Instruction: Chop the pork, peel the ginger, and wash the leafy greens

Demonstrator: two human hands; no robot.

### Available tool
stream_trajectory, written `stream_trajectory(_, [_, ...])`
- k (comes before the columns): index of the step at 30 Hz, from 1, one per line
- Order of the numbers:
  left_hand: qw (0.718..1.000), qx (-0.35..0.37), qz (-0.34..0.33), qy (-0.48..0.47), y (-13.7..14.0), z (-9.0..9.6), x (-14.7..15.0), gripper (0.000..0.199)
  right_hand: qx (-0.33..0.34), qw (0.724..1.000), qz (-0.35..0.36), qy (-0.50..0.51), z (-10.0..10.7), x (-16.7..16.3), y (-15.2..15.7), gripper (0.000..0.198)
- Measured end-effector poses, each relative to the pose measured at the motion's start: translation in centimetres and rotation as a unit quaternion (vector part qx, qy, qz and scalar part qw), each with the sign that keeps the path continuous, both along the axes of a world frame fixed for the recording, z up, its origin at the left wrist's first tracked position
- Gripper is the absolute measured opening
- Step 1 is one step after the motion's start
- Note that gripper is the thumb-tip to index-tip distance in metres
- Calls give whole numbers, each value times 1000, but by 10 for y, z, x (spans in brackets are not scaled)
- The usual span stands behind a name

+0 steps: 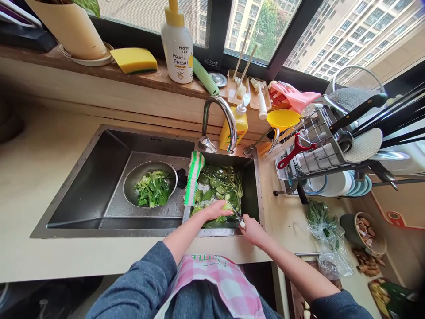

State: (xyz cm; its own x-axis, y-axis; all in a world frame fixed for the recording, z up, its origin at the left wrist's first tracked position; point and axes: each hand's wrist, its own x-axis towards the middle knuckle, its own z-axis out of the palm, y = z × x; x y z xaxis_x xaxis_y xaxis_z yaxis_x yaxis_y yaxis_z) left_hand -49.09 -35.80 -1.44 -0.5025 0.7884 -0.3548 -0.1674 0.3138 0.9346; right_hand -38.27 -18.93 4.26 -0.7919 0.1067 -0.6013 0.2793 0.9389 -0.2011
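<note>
Over the right basin of the sink (261, 199), my left hand (217, 210) is closed around a leafy green vegetable (227, 204), its pale stem end pointing up. A small knife (236, 213) with a white handle end is gripped in my right hand (251, 229). Its blade reaches to the stem end; whether it touches cannot be made out. Below both hands, several leafy greens (222, 179) lie in water in this basin. More cut leaves (152, 188) fill part of a metal bowl (126, 195) in the left basin.
A green-and-white striped cloth (193, 177) hangs over the divider, behind which rises the faucet (206, 110). Beside it stands a yellow soap bottle (234, 128). To the right are a dish rack (308, 161), bagged greens (323, 226) and a pot (352, 230). Sponge (134, 60) and pump bottle (177, 53) line the sill.
</note>
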Motion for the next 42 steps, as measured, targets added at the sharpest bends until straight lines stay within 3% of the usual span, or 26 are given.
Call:
stream_trajectory(5, [999,-17,40,14,0,8,-4,42,-27,999,-29,22,2,2,8,14])
stream_trajectory(10, [997,-46,-8,59,4,12,-7,31,-53,998,-33,30,14,3,9,21])
stream_trajectory(16, [999,-39,-20,0,9,10,-2,28,-49,998,-27,33,19,-2,4,21])
stream_trajectory(25, [998,-36,40,-21,4,5,-4,34,-44,994,-72,64,8,1,11,17])
stream_trajectory(28, [994,13,85,-70,1,5,-11,36,-14,990,-114,78,6,10,33,19])
stream_trajectory(31, [962,86,195,-169,-1,8,-24,40,73,982,-146,91,1,27,66,34])
stream_trajectory(34, [901,134,330,-248,-2,14,-42,40,162,968,-149,125,-9,47,99,56])
stream_trajectory(37, [840,179,404,-314,-3,20,-58,39,202,960,-126,150,-14,58,114,75])
stream_trajectory(40, [808,187,430,-356,-2,24,-66,35,177,952,-112,223,-10,46,101,77])
stream_trajectory(42, [801,175,440,-365,2,27,-66,33,81,950,-111,279,-4,25,75,66])
